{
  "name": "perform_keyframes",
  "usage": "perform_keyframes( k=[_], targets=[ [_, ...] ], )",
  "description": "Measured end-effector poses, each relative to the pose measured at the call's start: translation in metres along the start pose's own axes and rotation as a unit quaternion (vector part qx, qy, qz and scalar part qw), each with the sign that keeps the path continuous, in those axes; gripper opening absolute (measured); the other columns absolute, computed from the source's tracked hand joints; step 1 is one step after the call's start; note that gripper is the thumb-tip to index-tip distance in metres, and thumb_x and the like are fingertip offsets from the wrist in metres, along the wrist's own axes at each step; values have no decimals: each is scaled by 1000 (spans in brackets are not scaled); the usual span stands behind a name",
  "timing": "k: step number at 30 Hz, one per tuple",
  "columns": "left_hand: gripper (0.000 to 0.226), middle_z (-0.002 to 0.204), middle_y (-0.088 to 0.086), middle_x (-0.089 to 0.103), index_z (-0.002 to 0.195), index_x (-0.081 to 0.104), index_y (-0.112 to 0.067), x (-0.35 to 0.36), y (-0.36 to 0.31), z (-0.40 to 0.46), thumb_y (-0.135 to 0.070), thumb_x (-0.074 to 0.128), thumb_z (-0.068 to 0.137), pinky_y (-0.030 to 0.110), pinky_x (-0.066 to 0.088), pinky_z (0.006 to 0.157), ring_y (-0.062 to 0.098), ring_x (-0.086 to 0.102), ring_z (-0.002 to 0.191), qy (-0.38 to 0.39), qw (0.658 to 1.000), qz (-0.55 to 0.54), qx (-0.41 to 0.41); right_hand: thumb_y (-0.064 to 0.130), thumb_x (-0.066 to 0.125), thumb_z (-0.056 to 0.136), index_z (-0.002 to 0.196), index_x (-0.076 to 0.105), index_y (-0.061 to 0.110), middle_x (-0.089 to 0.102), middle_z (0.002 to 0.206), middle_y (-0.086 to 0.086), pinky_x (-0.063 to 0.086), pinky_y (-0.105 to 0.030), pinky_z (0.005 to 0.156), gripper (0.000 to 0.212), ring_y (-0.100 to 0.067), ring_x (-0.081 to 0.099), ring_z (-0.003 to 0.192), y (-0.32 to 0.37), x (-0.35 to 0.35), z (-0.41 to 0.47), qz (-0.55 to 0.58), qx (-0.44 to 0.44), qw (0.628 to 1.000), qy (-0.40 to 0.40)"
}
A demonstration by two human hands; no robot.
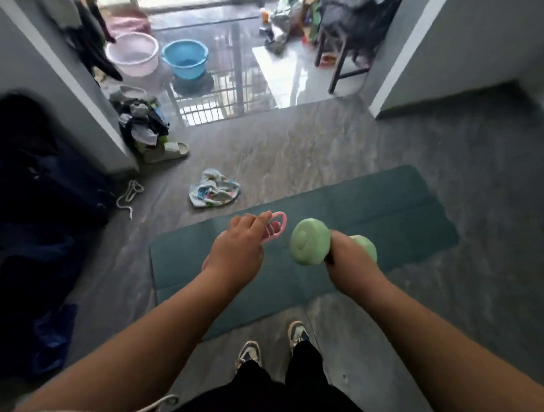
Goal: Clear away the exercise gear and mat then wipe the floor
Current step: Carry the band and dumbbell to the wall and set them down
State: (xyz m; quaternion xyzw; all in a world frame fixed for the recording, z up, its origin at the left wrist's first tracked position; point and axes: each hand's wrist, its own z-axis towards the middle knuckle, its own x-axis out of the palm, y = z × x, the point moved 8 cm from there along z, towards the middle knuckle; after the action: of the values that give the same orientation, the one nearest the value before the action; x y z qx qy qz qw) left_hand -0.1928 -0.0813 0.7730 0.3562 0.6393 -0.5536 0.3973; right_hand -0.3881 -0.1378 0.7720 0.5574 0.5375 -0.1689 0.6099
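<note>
The right hand [348, 255] is wrapped tight around the middle of a green dumbbell [310, 241] and holds it up in the air. The left hand [238, 242] hooks its fingers around a pink hand gripper [277, 225]. Both hang over the near part of the green mat [372, 208], which lies flat on the floor [293, 143]. The person's shoes stand just off the mat's near edge. A small patterned cloth [214, 188] lies on the floor past the mat's far left corner. The dumbbell looks heavy, so if the fingers slip it could drop on the feet. The pink gripper is held only lightly and might fall. A foot could also catch the mat's edge.
</note>
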Motion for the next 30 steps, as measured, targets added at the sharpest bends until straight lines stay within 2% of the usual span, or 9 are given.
perform_keyframes(
  k=[3,8,12,15,18,20,23,27,30],
  targets=[
    [74,121,1,60,139,47,-24,-29,-46,2,-13,67,68,42,54,78,28,54,108,-2,996,38,85,11,46,75,93,68,13,68,84,-8,42,-34,68,28,-31,62,74,13,-53,-36,-76,-66,992,-77],
    [70,121,-5,57,140,41,-31,-43,-135,11,-20,61,74,40,54,85,24,53,112,16,978,35,204,22,46,78,100,69,23,66,85,6,46,-28,70,33,-14,58,76,-12,-121,-99,-110,-58,976,-178],
    [64,128,-5,56,143,40,-32,-47,-227,30,-28,51,80,41,51,91,24,49,118,17,958,33,286,20,50,81,106,68,21,67,93,5,41,-25,80,30,-15,59,85,-51,-179,-148,-147,-37,957,-246],
    [60,131,-6,56,142,40,-32,-36,-300,39,-37,39,82,43,52,90,22,51,121,18,943,34,330,23,49,86,108,68,20,66,98,4,44,-32,83,28,-19,59,89,-100,-218,-186,-172,2,944,-283],
    [59,131,-9,55,140,39,-34,-10,-375,44,-23,54,85,41,53,85,19,51,120,19,927,34,374,20,50,86,114,66,22,65,107,5,46,-33,88,32,-20,59,96,-156,-248,-227,-186,45,930,-314],
    [57,129,-11,56,139,39,-36,12,-424,46,-24,56,86,38,53,83,17,53,118,19,920,36,391,12,65,82,116,65,23,65,110,7,45,-32,90,36,-20,59,99,-197,-267,-253,-189,73,922,-330],
    [53,130,-12,56,138,40,-37,49,-496,52,-31,58,89,34,50,81,16,54,117,24,915,33,402,9,76,75,116,66,27,65,110,11,43,-27,86,45,-17,59,100,-261,-296,-289,-161,130,920,-334],
    [51,128,-12,56,138,40,-35,94,-584,65,-34,56,90,31,46,76,17,57,111,45,912,23,407,22,74,80,114,62,37,60,110,22,43,-25,80,39,-6,53,102,-349,-330,-332,-98,195,919,-329],
    [47,125,-11,58,136,42,-35,122,-644,84,-33,55,90,33,48,75,18,60,107,54,913,17,404,20,74,79,112,65,33,62,108,19,38,-23,77,37,-7,55,99,-410,-355,-348,-91,234,911,-326]
  ],
)
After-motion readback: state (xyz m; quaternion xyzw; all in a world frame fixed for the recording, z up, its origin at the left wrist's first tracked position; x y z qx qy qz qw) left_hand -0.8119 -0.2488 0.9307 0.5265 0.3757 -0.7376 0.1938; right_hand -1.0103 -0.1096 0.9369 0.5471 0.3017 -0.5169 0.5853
